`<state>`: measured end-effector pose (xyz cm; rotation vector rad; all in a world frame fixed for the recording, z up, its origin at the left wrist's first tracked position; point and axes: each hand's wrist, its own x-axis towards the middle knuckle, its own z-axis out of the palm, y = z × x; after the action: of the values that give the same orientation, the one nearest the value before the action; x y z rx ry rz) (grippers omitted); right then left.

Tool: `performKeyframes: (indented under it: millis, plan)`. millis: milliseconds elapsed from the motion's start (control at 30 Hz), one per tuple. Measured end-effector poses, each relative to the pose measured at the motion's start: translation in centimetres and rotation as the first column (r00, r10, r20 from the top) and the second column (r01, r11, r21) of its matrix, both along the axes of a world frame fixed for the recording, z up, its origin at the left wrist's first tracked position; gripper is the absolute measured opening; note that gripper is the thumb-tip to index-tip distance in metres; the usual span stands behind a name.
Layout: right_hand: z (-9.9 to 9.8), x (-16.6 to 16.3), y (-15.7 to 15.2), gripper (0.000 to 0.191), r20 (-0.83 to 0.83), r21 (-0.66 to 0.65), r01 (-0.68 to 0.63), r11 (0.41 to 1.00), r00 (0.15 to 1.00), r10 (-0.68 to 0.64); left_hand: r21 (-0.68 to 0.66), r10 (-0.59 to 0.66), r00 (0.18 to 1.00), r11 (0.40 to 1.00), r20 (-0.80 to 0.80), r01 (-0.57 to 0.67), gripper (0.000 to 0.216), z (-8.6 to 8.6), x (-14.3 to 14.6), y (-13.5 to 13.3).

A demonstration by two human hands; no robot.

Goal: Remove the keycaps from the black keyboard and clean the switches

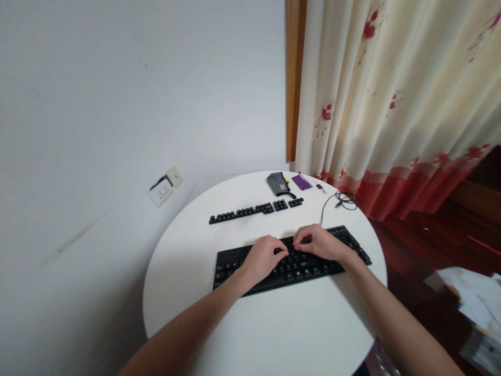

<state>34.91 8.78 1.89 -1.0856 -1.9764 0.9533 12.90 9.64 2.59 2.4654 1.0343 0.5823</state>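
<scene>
A black computer keyboard [289, 275] lies on the white round table [270, 334], some keys along its upper edge hidden by my hands. My left hand [266, 257] is over the middle of the keyboard, thumb and forefinger pinched together at the upper keys. Just to its right, my right hand [318, 242] bends over the same area with its fingertips also closed together. Whatever is between the fingertips of either hand is too small to make out. Behind the keyboard, several loose black keycaps [246, 212] stand in a long line with small gaps.
A grey folded pouch [277, 184], a purple packet [301, 181] and a small black item [319, 186] rest at the table's far edge. The keyboard's coiled cable [346, 199] lies at the right rear. A wall with a socket [160, 191] borders the left; a curtain [376, 115] hangs behind.
</scene>
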Motion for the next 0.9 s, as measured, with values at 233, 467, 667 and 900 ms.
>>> performKeyframes:
  millis: [233,467,667,900]
  plan:
    - [0.5,-0.7,-0.5,0.009,0.068,0.004,-0.037,0.999,0.997,0.037,0.079,-0.032,0.998,0.996,-0.047,0.035,0.009,-0.4,0.3,-0.2]
    - [0.5,-1.2,-0.7,0.014,0.118,0.118,-0.053,0.992,0.992,0.039,0.145,-0.046,0.994,0.988,-0.096,0.06,0.011,-0.7,0.3,-0.3]
    - [0.3,-1.1,-0.6,0.013,0.139,0.118,-0.044,0.992,0.99,0.027,0.154,-0.099,0.984,0.98,-0.149,0.122,0.015,0.1,-0.3,-0.4]
    - [0.4,-1.3,-0.7,0.019,0.193,0.151,-0.088,0.985,0.979,0.058,0.212,-0.096,0.97,0.966,-0.224,0.145,0.021,0.9,-0.3,-1.0]
